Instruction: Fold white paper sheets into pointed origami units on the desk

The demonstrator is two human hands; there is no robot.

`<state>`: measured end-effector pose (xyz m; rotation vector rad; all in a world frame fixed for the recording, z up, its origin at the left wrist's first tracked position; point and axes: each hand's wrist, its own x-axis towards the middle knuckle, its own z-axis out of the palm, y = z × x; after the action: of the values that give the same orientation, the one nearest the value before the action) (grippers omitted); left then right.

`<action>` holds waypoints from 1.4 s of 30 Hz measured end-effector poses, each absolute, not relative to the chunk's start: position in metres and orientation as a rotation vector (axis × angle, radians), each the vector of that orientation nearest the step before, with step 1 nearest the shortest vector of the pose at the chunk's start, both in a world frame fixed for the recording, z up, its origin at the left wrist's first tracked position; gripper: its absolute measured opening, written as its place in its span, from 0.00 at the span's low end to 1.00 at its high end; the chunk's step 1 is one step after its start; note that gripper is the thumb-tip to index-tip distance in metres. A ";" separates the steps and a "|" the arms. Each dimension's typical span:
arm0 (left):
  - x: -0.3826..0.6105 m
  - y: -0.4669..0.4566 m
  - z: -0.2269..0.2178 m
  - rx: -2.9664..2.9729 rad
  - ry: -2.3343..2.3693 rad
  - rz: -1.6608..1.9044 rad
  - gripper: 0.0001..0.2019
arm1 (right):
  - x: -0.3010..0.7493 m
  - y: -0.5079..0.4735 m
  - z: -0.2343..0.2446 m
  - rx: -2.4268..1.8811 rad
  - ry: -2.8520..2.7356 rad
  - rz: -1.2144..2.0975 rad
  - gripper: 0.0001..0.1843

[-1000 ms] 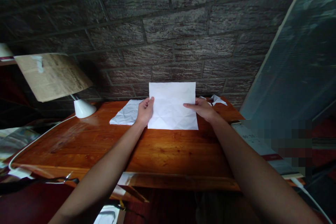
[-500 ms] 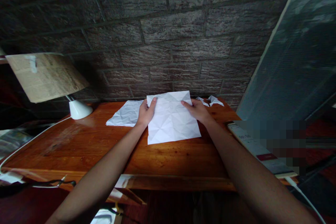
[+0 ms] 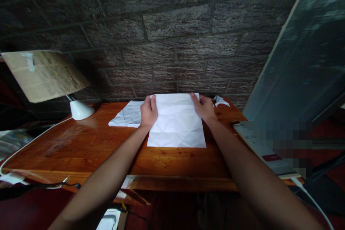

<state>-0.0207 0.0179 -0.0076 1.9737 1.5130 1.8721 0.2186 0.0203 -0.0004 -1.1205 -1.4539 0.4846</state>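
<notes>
A creased white sheet of paper (image 3: 176,122) is held up by its two far corners, its near edge low over the wooden desk (image 3: 167,165). My left hand (image 3: 149,112) pinches the upper left corner, thumb on the face of the sheet and fingers behind. At the upper right corner my right hand (image 3: 205,107) grips the same way. Beside my left hand lies a stack of crumpled white paper (image 3: 126,115), partly covered by that hand. A folded white paper piece (image 3: 221,101) sits beyond my right hand.
A lamp (image 3: 82,110) with a paper shade stands at the desk's left, its white cord running down the edge. On the right lies a tablet-like device (image 3: 265,151) with a white cable plugged in. A brick wall (image 3: 178,50) rises behind the desk.
Both hands have shifted to the sheet's far corners, the right one outward and up. The paper now sits straighter and flatter. One folded piece at the back is now hidden by my right hand.
</notes>
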 end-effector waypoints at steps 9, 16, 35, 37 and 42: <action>-0.039 0.030 -0.007 2.103 1.451 1.464 0.20 | 0.237 0.029 -0.009 -1.261 -1.423 0.333 0.32; -0.074 0.032 -0.011 2.111 2.060 0.485 0.38 | 0.258 0.036 -0.016 -1.644 -1.664 0.214 0.24; -0.075 0.037 -0.016 2.028 2.151 0.768 0.25 | 0.243 0.028 -0.011 -1.293 -1.663 0.344 0.28; -0.063 0.037 -0.018 1.989 1.854 1.125 0.25 | 0.241 0.027 -0.009 -1.195 -1.599 0.378 0.29; -0.019 0.032 -0.029 1.588 1.190 1.189 0.26 | 0.239 0.024 -0.001 -1.105 -1.454 0.423 0.31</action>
<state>-0.0192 0.0321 -0.0290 1.5877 1.1900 1.1892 0.2388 0.0240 -0.0015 -1.1046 -1.4535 0.4234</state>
